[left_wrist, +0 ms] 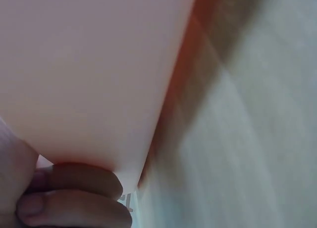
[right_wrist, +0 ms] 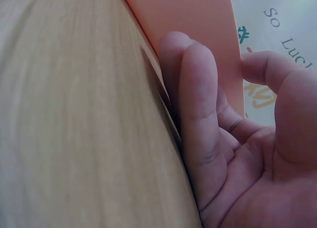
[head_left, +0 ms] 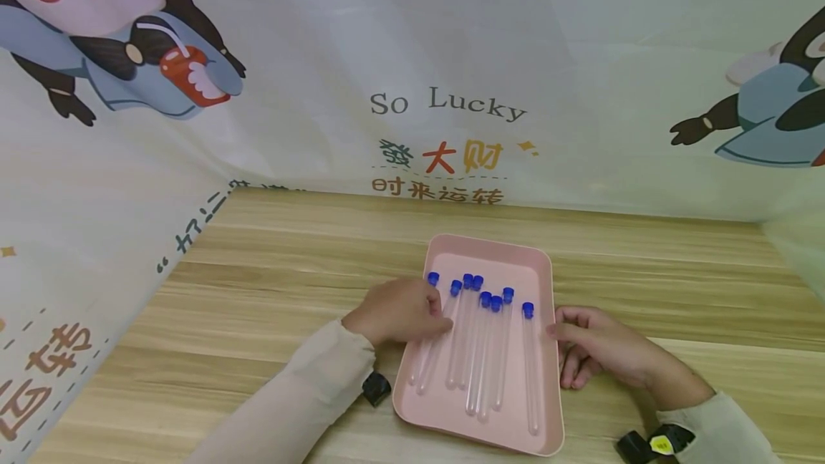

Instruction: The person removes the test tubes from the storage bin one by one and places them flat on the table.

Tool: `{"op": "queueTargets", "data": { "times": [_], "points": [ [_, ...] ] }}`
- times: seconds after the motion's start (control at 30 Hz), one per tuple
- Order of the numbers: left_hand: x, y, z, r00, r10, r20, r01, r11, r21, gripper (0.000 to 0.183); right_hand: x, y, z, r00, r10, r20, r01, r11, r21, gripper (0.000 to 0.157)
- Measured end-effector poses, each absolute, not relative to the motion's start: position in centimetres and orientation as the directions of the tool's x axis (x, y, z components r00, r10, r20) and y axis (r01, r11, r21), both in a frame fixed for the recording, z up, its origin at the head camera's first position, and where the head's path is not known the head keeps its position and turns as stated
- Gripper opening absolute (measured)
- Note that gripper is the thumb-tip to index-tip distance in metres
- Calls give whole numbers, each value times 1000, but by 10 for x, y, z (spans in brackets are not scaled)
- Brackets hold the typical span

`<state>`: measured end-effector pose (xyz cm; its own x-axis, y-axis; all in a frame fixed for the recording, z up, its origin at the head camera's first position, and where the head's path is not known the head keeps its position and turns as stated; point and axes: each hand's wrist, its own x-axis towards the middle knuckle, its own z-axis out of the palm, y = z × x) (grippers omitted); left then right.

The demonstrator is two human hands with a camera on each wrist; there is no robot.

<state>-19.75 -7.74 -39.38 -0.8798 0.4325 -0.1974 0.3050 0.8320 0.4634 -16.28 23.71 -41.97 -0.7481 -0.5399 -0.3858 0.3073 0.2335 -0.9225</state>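
Observation:
A pink tray [head_left: 480,432] on the wooden table holds several clear test tubes [head_left: 531,371] with blue caps, their capped ends toward the back. My left hand [head_left: 402,310] grips the tray's left side, its thumb reaching over the rim and partly covering the leftmost tubes. In the left wrist view, curled fingers [left_wrist: 74,205] lie against the tray's outer wall [left_wrist: 99,79]. My right hand [head_left: 602,346] holds the opposite side. From the right wrist, its thumb shows at the rim, and the other fingers [right_wrist: 198,84] are bent against the outer wall and low over the table.
Wood-grain tabletop [head_left: 258,292] stretches to both sides of the tray. A printed white backdrop [head_left: 309,41] with cartoon figures and lettering rises behind and at the left. Black devices [head_left: 376,387] are strapped at both wrists.

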Motion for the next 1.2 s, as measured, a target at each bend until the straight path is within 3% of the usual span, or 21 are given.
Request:
{"op": "queueTargets", "data": {
  "times": [0.37,1.2],
  "points": [
    [-200,-80,-390,-865,441,-240,257,800,542,25,-165,239,-419,-743,-550,-381,318,210,-924,16],
    [-207,-83,-386,-853,492,-173,241,666,706,18,-166,254,-415,-760,-521,-388,320,220,-921,17]
  ]
}}
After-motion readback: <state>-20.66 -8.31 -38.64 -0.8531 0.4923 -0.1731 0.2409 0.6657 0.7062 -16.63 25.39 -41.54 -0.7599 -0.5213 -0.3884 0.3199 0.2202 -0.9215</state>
